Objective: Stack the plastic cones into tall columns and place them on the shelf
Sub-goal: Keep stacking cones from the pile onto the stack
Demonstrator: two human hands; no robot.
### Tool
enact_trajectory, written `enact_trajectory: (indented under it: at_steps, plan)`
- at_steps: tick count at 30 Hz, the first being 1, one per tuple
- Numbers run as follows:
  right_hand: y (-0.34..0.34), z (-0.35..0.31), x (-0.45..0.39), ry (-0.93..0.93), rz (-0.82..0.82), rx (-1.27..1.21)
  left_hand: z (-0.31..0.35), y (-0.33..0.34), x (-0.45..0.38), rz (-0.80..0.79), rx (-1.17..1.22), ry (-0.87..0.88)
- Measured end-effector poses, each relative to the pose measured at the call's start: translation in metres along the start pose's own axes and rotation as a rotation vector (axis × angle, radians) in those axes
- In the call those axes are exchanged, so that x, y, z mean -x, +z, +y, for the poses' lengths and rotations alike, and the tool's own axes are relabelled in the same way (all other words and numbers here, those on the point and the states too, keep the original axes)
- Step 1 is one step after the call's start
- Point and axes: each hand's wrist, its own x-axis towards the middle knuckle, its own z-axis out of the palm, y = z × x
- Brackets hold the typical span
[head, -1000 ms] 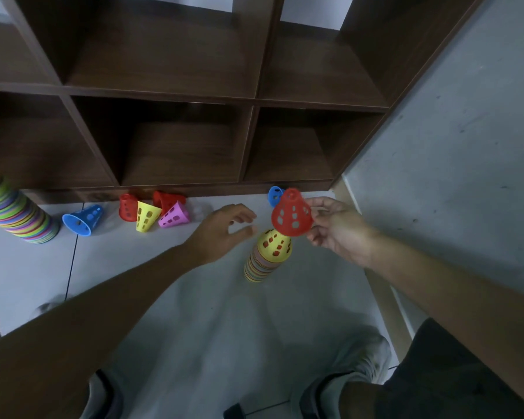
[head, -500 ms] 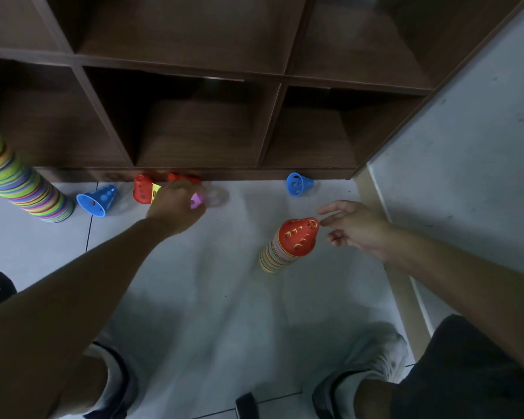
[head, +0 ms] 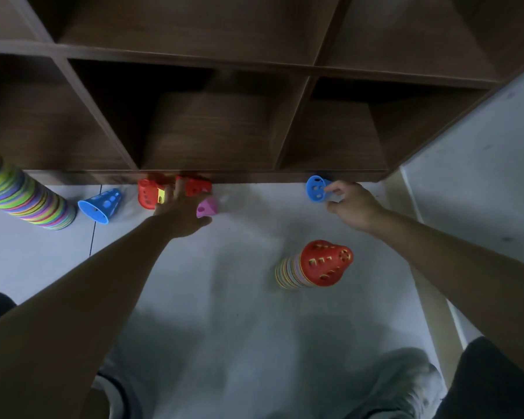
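A short column of cones [head: 289, 273] stands on the floor, topped by a red cone [head: 325, 264]. My left hand [head: 182, 208] reaches over a cluster of loose cones at the shelf's foot. It covers most of a yellow cone [head: 161, 195] between two red cones [head: 147, 193] [head: 198, 186], with its fingers stretched out. A pink cone [head: 208, 207] lies by its thumb. My right hand [head: 353, 207] pinches the rim of a blue cone [head: 315, 189] lying by the shelf's base. Another blue cone [head: 102, 204] lies on its side at the left.
A tall multicoloured cone column [head: 22, 195] leans at the far left. The dark wooden shelf [head: 212, 174] with open compartments fills the top. A grey wall [head: 481, 176] runs along the right. My shoes [head: 406, 385] are at the bottom.
My right hand let go of the red cone on the short column and moved up to the blue cone. My left hand reached further into the cone cluster.
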Motion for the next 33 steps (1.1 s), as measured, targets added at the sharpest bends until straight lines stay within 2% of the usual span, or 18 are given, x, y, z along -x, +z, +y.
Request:
enact_trajectory:
  at_steps: [6, 11, 19, 26, 29, 33]
  plan:
    - [0.023, 0.015, -0.038, -0.037, -0.034, 0.151, -0.001, 0.005, -0.013, 0.052, -0.045, 0.016]
    - [0.032, 0.03, -0.06, -0.085, -0.074, 0.298, 0.0, 0.006, -0.02, 0.056, 0.112, -0.012]
    - [0.056, 0.058, -0.099, 0.04, -0.127, 0.29, -0.004, 0.004, -0.013, 0.165, 0.303, -0.023]
    - [0.05, 0.064, -0.093, -0.045, -0.025, 0.352, -0.004, 0.004, -0.004, 0.252, 0.44, -0.035]
    - [0.038, 0.058, -0.088, -0.075, 0.027, 0.242, 0.001, 0.005, 0.0, 0.274, 0.482, -0.054]
    - [0.021, 0.044, -0.074, -0.118, 0.187, 0.029, 0.008, 0.006, 0.007, 0.278, 0.501, -0.033]
